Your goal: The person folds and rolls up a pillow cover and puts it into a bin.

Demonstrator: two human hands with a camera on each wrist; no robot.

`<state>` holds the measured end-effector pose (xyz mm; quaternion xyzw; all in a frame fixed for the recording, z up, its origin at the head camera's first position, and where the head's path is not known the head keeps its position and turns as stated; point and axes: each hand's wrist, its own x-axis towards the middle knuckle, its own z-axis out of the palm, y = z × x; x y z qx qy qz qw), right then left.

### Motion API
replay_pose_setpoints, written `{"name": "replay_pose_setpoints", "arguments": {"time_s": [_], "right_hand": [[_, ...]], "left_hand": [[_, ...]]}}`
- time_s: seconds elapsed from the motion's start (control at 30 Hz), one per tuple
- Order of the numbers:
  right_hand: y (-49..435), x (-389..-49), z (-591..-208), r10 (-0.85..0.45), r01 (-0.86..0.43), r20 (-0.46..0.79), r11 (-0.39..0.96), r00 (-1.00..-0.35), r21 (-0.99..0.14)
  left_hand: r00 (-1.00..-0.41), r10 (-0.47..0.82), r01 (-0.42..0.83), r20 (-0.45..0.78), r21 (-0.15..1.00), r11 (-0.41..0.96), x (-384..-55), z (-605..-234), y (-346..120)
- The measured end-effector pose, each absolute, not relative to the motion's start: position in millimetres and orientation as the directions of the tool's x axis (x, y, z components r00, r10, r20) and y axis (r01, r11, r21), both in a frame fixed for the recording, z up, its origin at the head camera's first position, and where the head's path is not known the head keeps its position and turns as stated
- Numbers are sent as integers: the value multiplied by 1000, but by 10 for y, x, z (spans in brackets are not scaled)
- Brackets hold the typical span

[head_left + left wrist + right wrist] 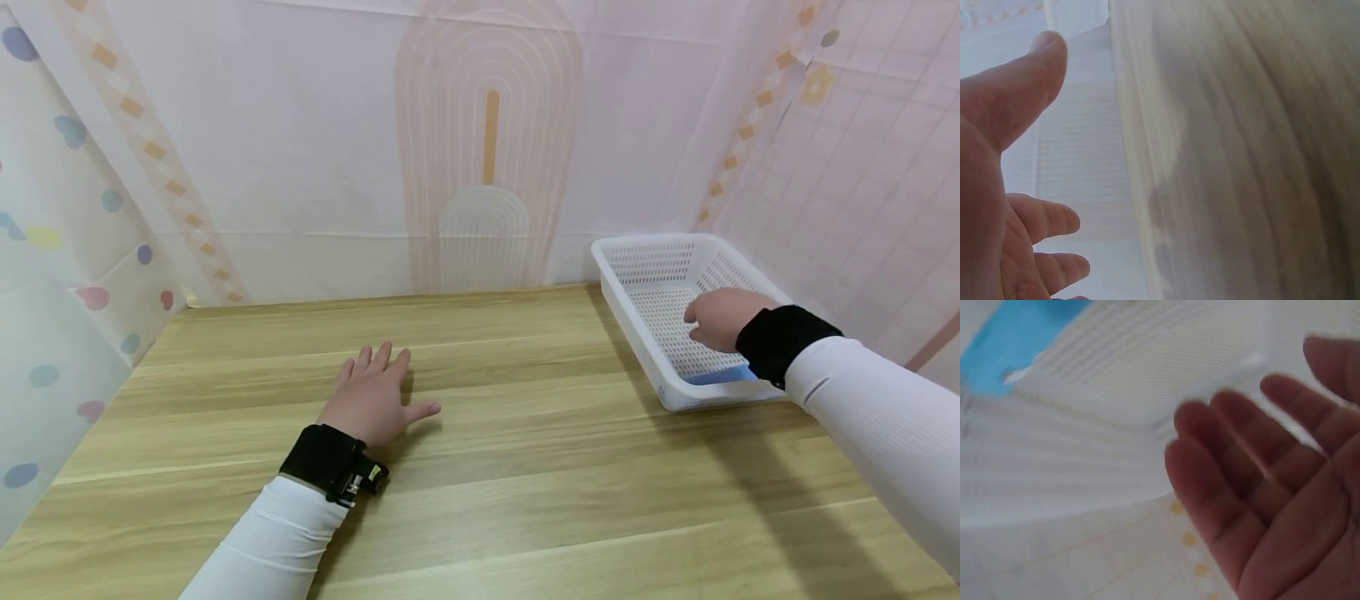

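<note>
My right hand [726, 319] is over the white plastic basket [637, 321], with nothing in its grasp. In the right wrist view that hand [1272, 481] shows its palm, the fingers loosely bent beside the slotted basket wall [1054, 469]. A flat blue thing [722, 376] lies at the basket's near end, partly hidden by the wrist; its blue surface [1016, 340] also shows in the right wrist view. Fingers spread and holding nothing, my left hand [369, 406] is low over the wooden table [510, 467]. In the left wrist view, its thumb [1035, 78] stands apart from the fingers.
The basket stands at the table's back right, close to the patterned cloth walls. A back cloth [315, 167] rises from the table's far edge, and a dotted cloth [60, 333] borders the left side. Black wrist bands [322, 458] carry small cameras.
</note>
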<state>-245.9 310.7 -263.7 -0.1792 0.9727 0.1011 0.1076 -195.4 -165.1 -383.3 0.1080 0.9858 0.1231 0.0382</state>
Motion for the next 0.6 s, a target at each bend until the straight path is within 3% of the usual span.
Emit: {"name": "replay_pose_setpoints", "arguments": {"time_s": [0.33,0.6], "right_hand": [[2697,-2330,-2375,-250,-250,-57,968,-966,-15],[2239,-2182,-2409,-243,-254,96,959,-965,-126]], "left_hand": [[-979,200,183,-33,277,943,-1974,-3811,-1651],[-982,187,176,-16,273,946,-1977,-3795,-1652]]}}
